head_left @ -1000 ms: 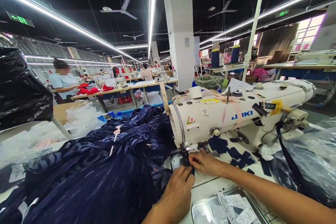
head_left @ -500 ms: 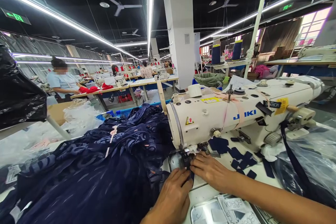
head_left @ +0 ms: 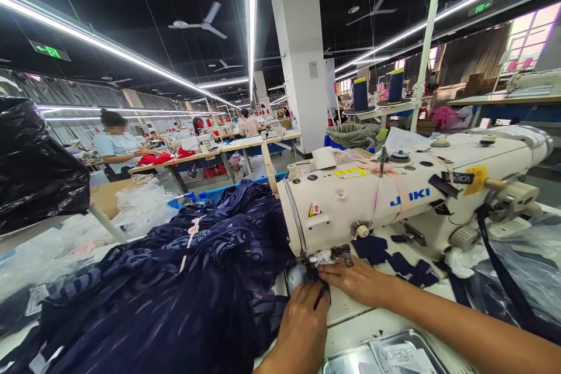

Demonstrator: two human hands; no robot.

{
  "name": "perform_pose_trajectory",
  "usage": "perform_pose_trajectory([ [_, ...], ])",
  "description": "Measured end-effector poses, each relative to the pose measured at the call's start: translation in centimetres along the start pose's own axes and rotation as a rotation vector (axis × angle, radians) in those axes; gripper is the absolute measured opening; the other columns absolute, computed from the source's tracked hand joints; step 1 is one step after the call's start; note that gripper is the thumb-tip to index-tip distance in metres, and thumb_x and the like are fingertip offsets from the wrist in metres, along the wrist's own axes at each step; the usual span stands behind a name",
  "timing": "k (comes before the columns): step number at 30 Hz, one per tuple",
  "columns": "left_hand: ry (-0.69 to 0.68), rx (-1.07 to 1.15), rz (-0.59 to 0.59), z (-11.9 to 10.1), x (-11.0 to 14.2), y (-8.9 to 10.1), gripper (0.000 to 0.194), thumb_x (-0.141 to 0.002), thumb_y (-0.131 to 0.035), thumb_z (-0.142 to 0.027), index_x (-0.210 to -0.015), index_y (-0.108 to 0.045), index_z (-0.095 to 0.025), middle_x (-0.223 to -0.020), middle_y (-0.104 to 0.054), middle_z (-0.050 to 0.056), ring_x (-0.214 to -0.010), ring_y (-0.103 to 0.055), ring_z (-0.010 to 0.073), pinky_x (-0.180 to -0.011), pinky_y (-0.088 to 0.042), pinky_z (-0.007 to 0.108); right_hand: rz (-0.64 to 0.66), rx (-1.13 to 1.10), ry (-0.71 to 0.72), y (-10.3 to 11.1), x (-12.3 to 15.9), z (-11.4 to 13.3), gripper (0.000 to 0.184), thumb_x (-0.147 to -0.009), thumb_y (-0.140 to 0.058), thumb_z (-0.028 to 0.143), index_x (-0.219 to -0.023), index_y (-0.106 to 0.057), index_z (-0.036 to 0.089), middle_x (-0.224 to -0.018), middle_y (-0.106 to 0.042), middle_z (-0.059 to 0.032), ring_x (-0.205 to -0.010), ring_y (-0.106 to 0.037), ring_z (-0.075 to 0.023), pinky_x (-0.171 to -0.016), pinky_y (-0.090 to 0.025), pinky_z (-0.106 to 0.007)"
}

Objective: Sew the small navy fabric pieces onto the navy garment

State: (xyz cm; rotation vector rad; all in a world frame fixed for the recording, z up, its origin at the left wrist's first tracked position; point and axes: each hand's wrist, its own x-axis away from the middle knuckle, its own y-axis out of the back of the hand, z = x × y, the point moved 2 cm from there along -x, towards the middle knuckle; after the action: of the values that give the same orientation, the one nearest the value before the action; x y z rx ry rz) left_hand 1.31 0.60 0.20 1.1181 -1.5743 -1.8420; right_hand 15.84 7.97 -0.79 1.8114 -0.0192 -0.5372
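Apparently light, soft and apt to pucker, the dark cloth lay under the sewing machine, best steadied flat by its edges, where left hand and right hand rested, whether pinching I couldn't tell.

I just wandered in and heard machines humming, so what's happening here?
Someone's bare left hand and right hand press dark fabric flat beneath the head of a white JUKI sewing machine. A large heap of navy patterned cloth lies to the left, and small dark fabric pieces lie behind the right hand.
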Motion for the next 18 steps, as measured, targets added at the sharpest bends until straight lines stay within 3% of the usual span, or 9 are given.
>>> perform_pose_trajectory([
  [10,-0.009,-0.064,-0.087,0.5,-0.3,-1.4,0.044,-0.065,-0.043,-0.003,-0.107,-0.056,-0.01,-0.111,-0.059,0.016,-0.102,-0.055,0.0261,-0.09,-0.045,0.041,-0.016,0.015,-0.026,-0.3,0.0,-0.1,0.043,-0.075,-0.035,-0.003,-0.112,-0.054,0.006,-0.109,-0.061,-0.0154,-0.099,-0.056,-0.0218,-0.082,-0.044,-0.035],
  [18,0.049,-0.075,-0.176,0.6,-1.1,-1.7,0.031,-0.07,-0.047,-0.005,-0.096,-0.061,-0.014,-0.103,-0.064,0.01,-0.095,-0.058,0.0242,-0.088,-0.044,0.041,-0.019,0.05,-0.077,0.1,-0.4,0.0,0.045,-0.07,-0.04,-0.003,-0.111,-0.055,0.007,-0.105,-0.062,-0.0154,-0.1,-0.054,-0.023,-0.085,-0.042,-0.035],
])
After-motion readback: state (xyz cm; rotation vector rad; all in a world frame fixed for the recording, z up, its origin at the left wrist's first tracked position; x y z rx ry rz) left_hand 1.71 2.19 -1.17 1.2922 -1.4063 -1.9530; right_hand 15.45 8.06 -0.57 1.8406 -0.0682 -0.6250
